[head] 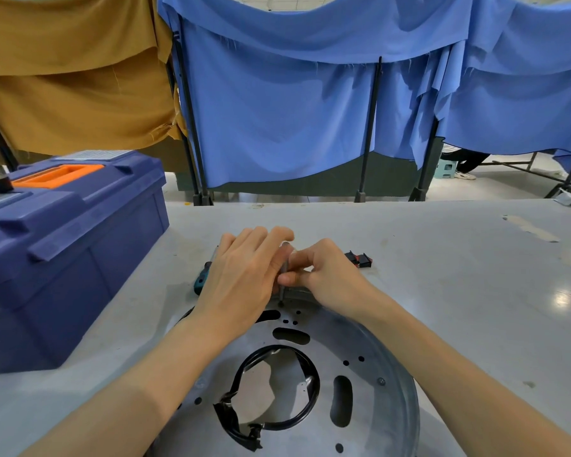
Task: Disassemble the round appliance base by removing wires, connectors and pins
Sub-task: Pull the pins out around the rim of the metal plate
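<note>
Head view: we see the round base (pixel 370 341) lying flat on the grey table (pixel 442 291), close to us, with both hands working at its far edge. Our right hand (pixel 327 275) pinches a thin tool (pixel 282 293) between thumb and fingers, holding it upright with its tip set in a small hole near the rim. Our left hand (pixel 244 275) bends its fingers over the tool's upper end; we cannot tell whether they grip it or only steady it.

We judge the step in hand to be freeing a pin or small fastener at that hole. A black wire (pixel 314 387) loops round the central opening, so wire removal looks unfinished. A black and red connector (pixel 360 258) lies on the table just beyond our right hand, and a teal-handled screwdriver (pixel 201 279) pokes out from under the left.

Next we would need to keep the tool square in the hole while pressing or turning, with the base held from shifting.
</note>
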The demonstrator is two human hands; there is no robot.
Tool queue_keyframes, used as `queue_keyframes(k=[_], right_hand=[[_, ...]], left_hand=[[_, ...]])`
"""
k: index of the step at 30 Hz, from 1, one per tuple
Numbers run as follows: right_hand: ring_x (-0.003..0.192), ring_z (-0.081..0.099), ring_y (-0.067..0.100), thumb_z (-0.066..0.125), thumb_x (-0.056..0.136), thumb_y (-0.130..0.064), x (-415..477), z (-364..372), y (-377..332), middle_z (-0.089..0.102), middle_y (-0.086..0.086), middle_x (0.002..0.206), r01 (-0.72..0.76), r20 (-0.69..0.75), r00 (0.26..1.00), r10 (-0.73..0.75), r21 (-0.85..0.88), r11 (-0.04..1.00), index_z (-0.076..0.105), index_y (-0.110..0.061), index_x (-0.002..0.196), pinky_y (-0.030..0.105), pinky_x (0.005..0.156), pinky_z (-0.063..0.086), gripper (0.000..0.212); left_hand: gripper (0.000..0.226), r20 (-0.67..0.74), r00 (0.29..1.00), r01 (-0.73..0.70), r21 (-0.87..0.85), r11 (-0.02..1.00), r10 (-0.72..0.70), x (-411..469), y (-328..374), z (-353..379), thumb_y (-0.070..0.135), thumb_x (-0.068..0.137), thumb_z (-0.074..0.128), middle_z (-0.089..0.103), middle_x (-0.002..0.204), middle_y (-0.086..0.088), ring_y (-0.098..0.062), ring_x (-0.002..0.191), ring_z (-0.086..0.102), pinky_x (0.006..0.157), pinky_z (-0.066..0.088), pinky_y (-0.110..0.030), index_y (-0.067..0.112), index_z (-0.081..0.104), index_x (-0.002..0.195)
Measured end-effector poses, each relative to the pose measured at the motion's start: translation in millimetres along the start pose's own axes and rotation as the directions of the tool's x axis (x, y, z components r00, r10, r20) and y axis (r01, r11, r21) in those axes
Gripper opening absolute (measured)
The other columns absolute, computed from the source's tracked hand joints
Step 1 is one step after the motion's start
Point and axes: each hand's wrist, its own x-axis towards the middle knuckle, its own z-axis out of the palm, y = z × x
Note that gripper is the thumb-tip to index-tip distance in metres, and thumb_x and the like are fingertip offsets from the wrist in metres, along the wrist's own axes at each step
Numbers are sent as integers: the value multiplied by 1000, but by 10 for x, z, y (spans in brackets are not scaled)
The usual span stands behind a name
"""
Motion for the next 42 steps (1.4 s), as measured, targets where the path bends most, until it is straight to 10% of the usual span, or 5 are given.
queue_keyframes(k=[14, 19, 26, 34, 42], right_hand=[[77, 69, 6, 67, 85, 1, -1, 3, 8, 74, -5, 73, 31, 36, 999, -31, -9, 999, 76, -13, 81, 9, 75, 50, 17], [76, 64, 25, 76, 81, -17, -7, 19, 19, 71, 12, 78, 68, -21, 997, -69, -40, 997, 73, -4, 81, 35, 80, 51, 13], [82, 70, 10, 68, 84, 0, 9, 3, 32, 76, 1, 79, 46, 8, 999, -46, 11, 999, 77, -6, 89, 13, 75, 53, 11], [78, 64, 25, 78, 79, -16, -16, 18, 24, 71, 11, 78, 85, -30, 996, -86, -27, 996, 74, -7, 85, 32, 77, 52, 11], [75, 68, 4, 66, 86, 1, -4, 9, 19, 76, 4, 81, 8, 37, 999, -8, 4, 1000, 76, -4, 85, 8, 72, 49, 11]], left_hand=[[34, -23, 1000, -12, -9, 1000, 12, -7, -12, 12, 30, 98, 35, 64, 82, -2, -22, 71, 57, 68, 43, -41, 9, 61, 97], [22, -36, 999, 9, 0, 1000, -9, 15, -7, 29, 21, 97, 43, 60, 78, -4, -25, 69, 55, 67, 41, -40, 7, 59, 89], [35, -36, 999, 6, 44, 999, -4, 7, 8, 2, 33, 98, 36, 57, 74, -2, -23, 67, 52, 67, 42, -43, 11, 61, 90], [32, -44, 999, 12, 50, 999, -10, 23, -4, 31, 33, 97, 38, 52, 72, -2, -24, 67, 50, 67, 39, -40, 10, 58, 86], [36, -33, 997, -71, 111, 991, 75, 1, -18, 25, 29, 97, 36, 53, 74, -6, -26, 67, 52, 63, 42, -42, 8, 64, 100]])
